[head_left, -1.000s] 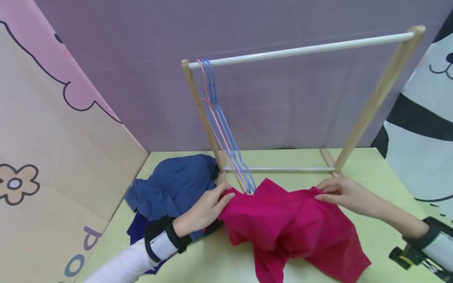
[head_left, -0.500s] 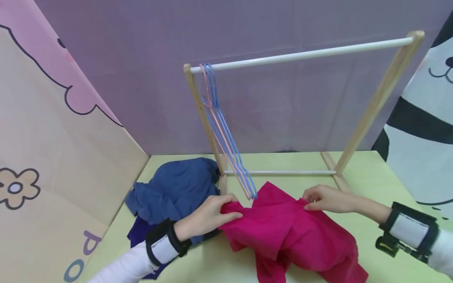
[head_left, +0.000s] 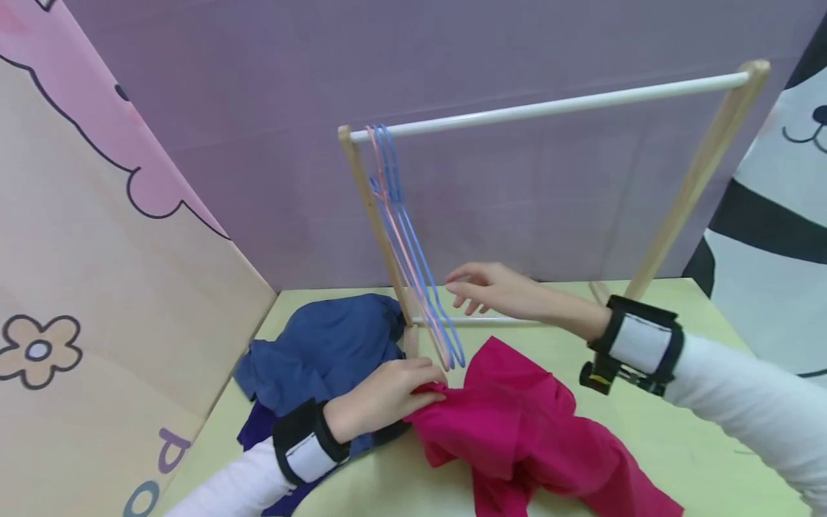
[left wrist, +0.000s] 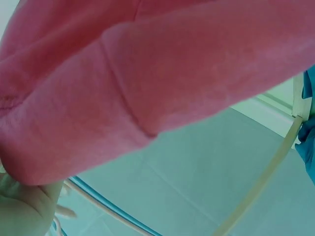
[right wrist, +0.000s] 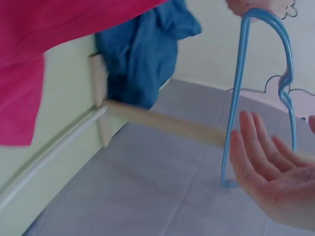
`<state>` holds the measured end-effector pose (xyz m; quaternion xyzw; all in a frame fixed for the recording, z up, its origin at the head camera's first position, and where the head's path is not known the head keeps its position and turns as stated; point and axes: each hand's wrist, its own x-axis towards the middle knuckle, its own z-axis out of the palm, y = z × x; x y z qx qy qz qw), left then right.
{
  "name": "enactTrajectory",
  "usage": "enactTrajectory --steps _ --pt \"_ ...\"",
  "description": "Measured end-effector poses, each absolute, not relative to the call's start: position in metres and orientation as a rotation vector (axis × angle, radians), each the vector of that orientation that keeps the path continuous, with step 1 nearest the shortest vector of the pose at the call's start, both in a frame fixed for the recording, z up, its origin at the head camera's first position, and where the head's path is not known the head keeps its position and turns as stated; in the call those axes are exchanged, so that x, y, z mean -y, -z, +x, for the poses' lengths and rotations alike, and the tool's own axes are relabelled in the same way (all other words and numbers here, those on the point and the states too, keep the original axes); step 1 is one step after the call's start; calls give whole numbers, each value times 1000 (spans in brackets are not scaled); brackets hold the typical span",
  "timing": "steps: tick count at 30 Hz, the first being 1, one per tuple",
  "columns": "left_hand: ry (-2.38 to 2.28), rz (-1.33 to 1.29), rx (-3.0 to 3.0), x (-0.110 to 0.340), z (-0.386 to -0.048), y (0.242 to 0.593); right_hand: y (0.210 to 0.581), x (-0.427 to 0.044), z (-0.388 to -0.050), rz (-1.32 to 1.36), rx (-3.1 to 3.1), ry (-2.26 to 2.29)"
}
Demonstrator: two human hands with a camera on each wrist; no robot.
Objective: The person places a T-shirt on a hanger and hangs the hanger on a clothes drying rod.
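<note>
My left hand [head_left: 388, 398] pinches the upper left edge of a magenta garment [head_left: 510, 424], which lies bunched across the front of the table. In the left wrist view its cloth [left wrist: 147, 73] covers most of the picture and partly hides the hand. Above the garment, my right hand [head_left: 494, 287] is in the air, fingers relaxed and holding nothing. It is just right of several thin hangers, a pink hanger [head_left: 380, 161] and blue hangers [head_left: 393, 165] among them. The right wrist view has its palm [right wrist: 290, 189] close to a blue hanger [right wrist: 239, 64]; contact cannot be told.
The hangers hang at the left end of a white rail [head_left: 549, 108] between wooden posts [head_left: 701, 172]. A heap of blue clothing [head_left: 323, 345] with purple cloth [head_left: 257, 424] under it lies by the left post. Printed panels and a grey-purple backdrop surround the table [head_left: 362, 488].
My right hand has let go of the magenta garment's right side and moved left and up towards the hangers. That side of the cloth has dropped. The left hand keeps its hold.
</note>
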<state>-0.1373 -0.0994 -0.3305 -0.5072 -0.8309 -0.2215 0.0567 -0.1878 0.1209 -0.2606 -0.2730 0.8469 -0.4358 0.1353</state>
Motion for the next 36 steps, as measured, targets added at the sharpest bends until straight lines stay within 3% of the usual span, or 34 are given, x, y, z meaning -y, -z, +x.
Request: enactTrajectory --steps 12,20,36 --pt "705 -1532 2495 104 -132 340 268 -81 -189 -685 -2496 1499" --pt "677 -1526 2505 106 -132 342 266 -87 -193 -420 -2713 1655" --pt "632 -1509 2572 113 -129 341 244 -132 -198 -322 -2831 1861"
